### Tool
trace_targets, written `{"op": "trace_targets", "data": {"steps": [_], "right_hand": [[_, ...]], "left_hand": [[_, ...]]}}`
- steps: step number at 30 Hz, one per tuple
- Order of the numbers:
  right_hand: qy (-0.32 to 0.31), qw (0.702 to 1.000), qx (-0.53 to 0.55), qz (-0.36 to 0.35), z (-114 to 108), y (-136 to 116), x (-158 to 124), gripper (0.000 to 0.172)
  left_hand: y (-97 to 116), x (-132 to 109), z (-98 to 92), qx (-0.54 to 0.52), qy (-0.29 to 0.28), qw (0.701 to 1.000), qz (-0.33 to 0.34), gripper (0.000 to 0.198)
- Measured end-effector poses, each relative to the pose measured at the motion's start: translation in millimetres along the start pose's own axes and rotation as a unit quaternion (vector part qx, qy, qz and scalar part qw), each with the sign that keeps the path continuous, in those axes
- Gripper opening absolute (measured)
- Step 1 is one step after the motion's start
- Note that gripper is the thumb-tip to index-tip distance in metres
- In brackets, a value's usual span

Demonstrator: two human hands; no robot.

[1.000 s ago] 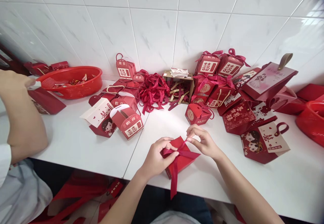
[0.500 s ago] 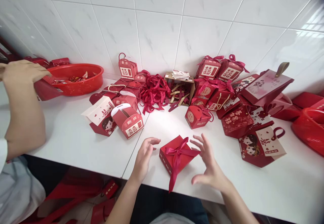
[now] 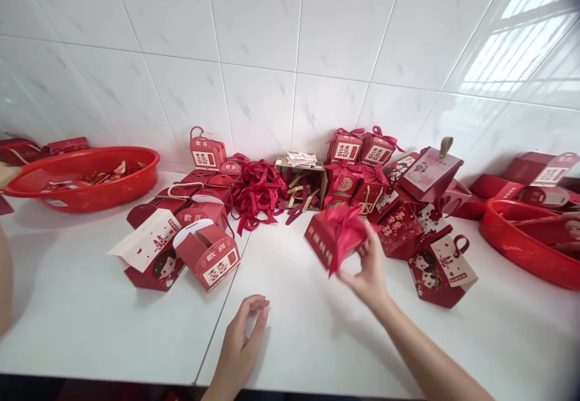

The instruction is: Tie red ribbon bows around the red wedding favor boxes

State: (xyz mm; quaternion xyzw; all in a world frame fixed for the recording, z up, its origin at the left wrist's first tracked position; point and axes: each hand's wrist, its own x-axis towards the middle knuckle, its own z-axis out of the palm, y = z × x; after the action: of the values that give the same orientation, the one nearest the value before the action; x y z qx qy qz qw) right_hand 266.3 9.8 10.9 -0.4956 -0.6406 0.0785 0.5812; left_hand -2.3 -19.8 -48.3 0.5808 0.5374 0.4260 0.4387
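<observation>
My right hand (image 3: 369, 268) holds a red gift box (image 3: 324, 238) by its right side, lifted above the white table. A crimson ribbon bow (image 3: 347, 229) is tied over the box's top, one tail hanging down the front. My left hand (image 3: 242, 337) is low over the table near its front edge, fingers loosely curved with a gap to the thumb and nothing in it. Behind the raised box stand several red boxes with bows (image 3: 344, 147). Closer to my left hand are a red box with a rounded lid (image 3: 208, 256) and a cream-topped box (image 3: 154, 250).
A heap of crimson ribbons (image 3: 258, 189) lies by a small carton (image 3: 322, 180) of ribbon pieces. Red baskets stand at left (image 3: 113, 192) and right (image 3: 521, 250). Decorated boxes (image 3: 441, 271) crowd the right. Another person's hand (image 3: 573, 232) shows at the right edge; the tiled wall (image 3: 258, 99) closes the back.
My right hand has taken hold of the bow-tied box and raised it off the table, away from me. My left hand has moved clear of it. The view has shifted.
</observation>
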Motion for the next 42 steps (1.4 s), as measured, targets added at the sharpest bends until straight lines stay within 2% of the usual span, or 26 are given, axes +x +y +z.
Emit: {"op": "trace_targets", "data": {"steps": [4,8,11,14,16,19,22,25,26,28,30,31,34,37,42], "right_hand": [[0.137,0.98,-0.136,-0.056,-26.7,11.0,100.8,0.102],[0.201,0.954,-0.203,-0.091,-32.1,25.4,166.6,0.11],[0.198,0.957,-0.195,-0.081,-21.2,50.2,192.2,0.11],[0.138,0.972,-0.191,0.0,-3.6,80.3,205.9,0.111],[0.098,0.975,-0.189,0.059,6.3,97.0,211.3,0.109],[0.096,0.972,-0.195,0.093,11.8,109.9,215.0,0.107],[0.124,0.96,-0.232,0.09,7.6,106.8,210.3,0.11],[0.163,0.95,-0.264,0.024,7.9,92.0,194.6,0.1],[0.159,0.953,-0.257,-0.006,12.3,86.0,187.2,0.094],[0.089,0.973,-0.208,-0.031,30.1,74.9,169.4,0.081],[-0.049,0.988,-0.149,0.001,59.0,67.9,149.1,0.07],[-0.104,0.985,-0.138,0.018,75.9,66.4,138.5,0.064],[-0.214,0.966,-0.142,0.036,124.5,68.8,110.0,0.039],[-0.254,0.95,-0.173,0.053,155.6,74.2,92.2,0.031],[-0.267,0.939,-0.21,0.052,181.5,71.8,83.8,0.034]], "left_hand": [[-4.5,0.1,2.1,0.0,0.035,0.999,-0.001,0.029],[-10.6,0.5,-0.4,0.001,0.013,1.0,-0.005,0.025],[-10.1,-1.3,-1.0,-0.009,0.024,1.0,-0.01,0.03],[-5.8,-2.8,-0.3,-0.018,0.047,0.999,-0.009,0.035],[-2.9,-2.8,-0.7,-0.013,0.025,0.999,-0.016,0.038],[0.6,-2.7,-1.7,-0.01,0.01,1.0,-0.012,0.037],[3.1,-3.3,-2.1,-0.007,0.021,1.0,0.005,0.03],[4.0,-3.4,-3.2,0.001,-0.008,1.0,0.006,0.028],[4.0,-3.2,-3.7,0.003,-0.017,1.0,0.007,0.028],[3.7,-2.9,-4.5,0.007,-0.027,1.0,0.014,0.03],[3.9,-2.8,-4.8,0.013,-0.029,0.999,0.024,0.03],[4.2,-3.0,-4.8,0.016,-0.032,0.999,0.029,0.029],[5.6,-4.2,-4.2,0.025,-0.035,0.998,0.034,0.028],[6.1,-6.1,-3.4,0.024,-0.03,0.999,0.034,0.027],[4.6,-7.4,-1.9,0.019,-0.044,0.998,0.037,0.029]]}}
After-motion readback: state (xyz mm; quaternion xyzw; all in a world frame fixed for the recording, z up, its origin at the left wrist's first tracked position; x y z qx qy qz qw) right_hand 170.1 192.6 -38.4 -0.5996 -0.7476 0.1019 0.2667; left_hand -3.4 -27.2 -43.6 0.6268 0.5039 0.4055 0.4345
